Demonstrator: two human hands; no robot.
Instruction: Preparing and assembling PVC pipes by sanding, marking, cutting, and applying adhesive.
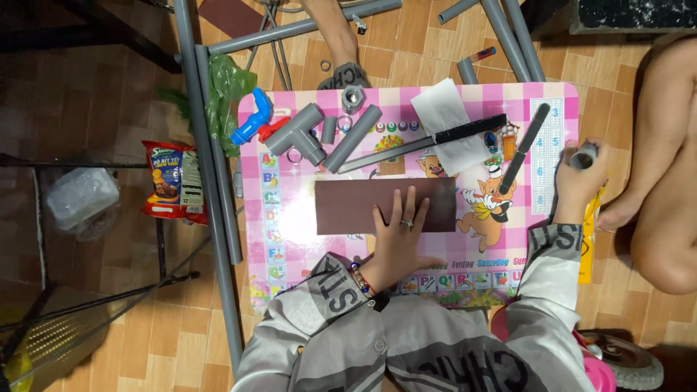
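My left hand (401, 234) lies flat, fingers spread, on a dark brown sheet of sandpaper (348, 205) in the middle of a pink children's table (290, 239). A ring shows on one finger and a bead bracelet on the wrist. My right hand (579, 181) is closed around a short grey pipe piece (584, 155) at the table's right edge. A black flat file (524, 148) lies just left of that hand. A hacksaw blade with a black handle (435, 139) rests above the sandpaper.
At the table's top left lie a grey pipe tee (301, 131), short pipe pieces (353, 138), a blue valve (252, 120), rings and a nut. A white cloth (449, 109) lies under the saw. Long grey pipes (214, 189) run along the left. Another person's legs (664, 189) are at right; a snack bag (168, 180) lies left.
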